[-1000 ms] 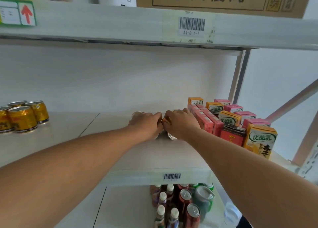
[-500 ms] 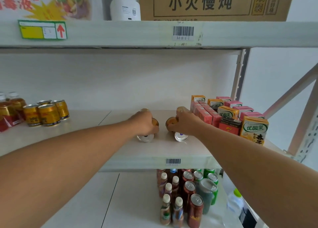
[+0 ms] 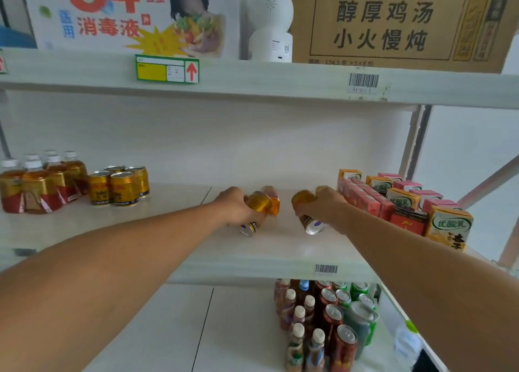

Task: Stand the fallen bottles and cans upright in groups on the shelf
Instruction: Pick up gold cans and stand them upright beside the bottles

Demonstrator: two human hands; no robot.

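Two bare forearms, left hand (image 3: 234,203) and right hand (image 3: 327,206) ungloved, sleeveless

Gold cans (image 3: 119,186) with red lettering stand toward the left end of the pale woodgrain shelf (image 3: 168,231), beside amber bottles (image 3: 36,186) with white caps and red-and-gold labels. At the right end sit orange, pink and red cartons (image 3: 404,200) with green ovals.

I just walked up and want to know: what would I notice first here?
Two bare arms reach onto the middle shelf. The left hand holds tilted gold cans, and the right hand holds another tilted can. Upright gold cans stand grouped at the left.
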